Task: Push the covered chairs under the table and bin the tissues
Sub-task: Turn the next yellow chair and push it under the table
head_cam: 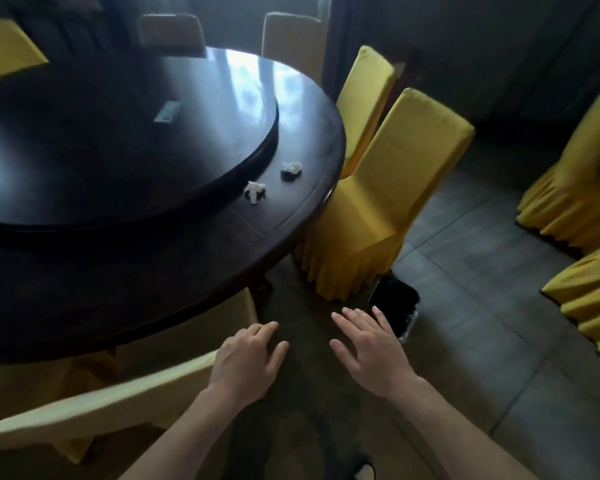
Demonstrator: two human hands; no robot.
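Two crumpled white tissues (254, 192) (291, 168) lie on the dark round table (187, 265), near its right rim beside the raised turntable (118, 133). A yellow-covered chair (378, 202) stands at the table's right edge with its seat partly under the rim. A pale covered chair (101, 403) sits at the near left, its back by my left hand (246, 362). My left hand hovers with loosely bent fingers and holds nothing. My right hand (371, 348) is spread flat in the air, empty. A black bin (394, 303) stands on the floor just beyond my right hand.
More yellow covered chairs (364, 98) ring the table at the back and right. Two others (575, 188) stand apart at the right edge of the room. A small flat card (167, 111) lies on the turntable. Grey floor tiles (465, 306) spread to the right.
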